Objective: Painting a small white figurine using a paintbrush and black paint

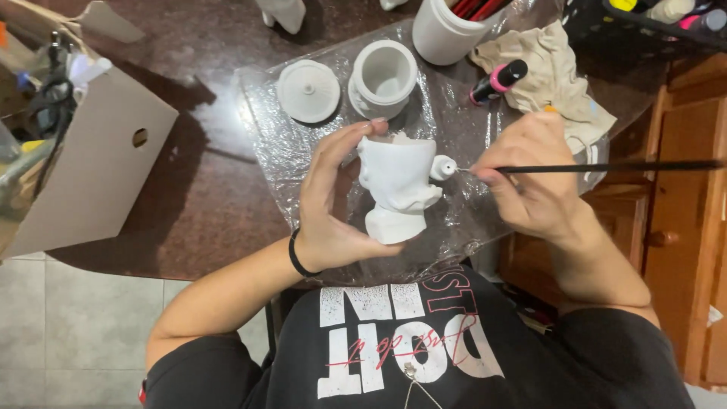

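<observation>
My left hand [332, 198] grips a white unpainted plaster figurine [397, 189], held upright just above the table's near edge, fingers at its top and thumb at its base. My right hand [531, 176] holds a thin black paintbrush [606, 167] level, its tip touching a small round knob on the figurine's right side. A black band circles my left wrist.
A clear plastic sheet [280, 144] covers the dark wooden table. On it rest a white round lid [307, 91], a white plaster jar [384, 76], a white cup of brushes [447, 30], a stained cloth [549, 72] and a black-and-pink marker [497, 82]. A cardboard box [91, 159] stands left.
</observation>
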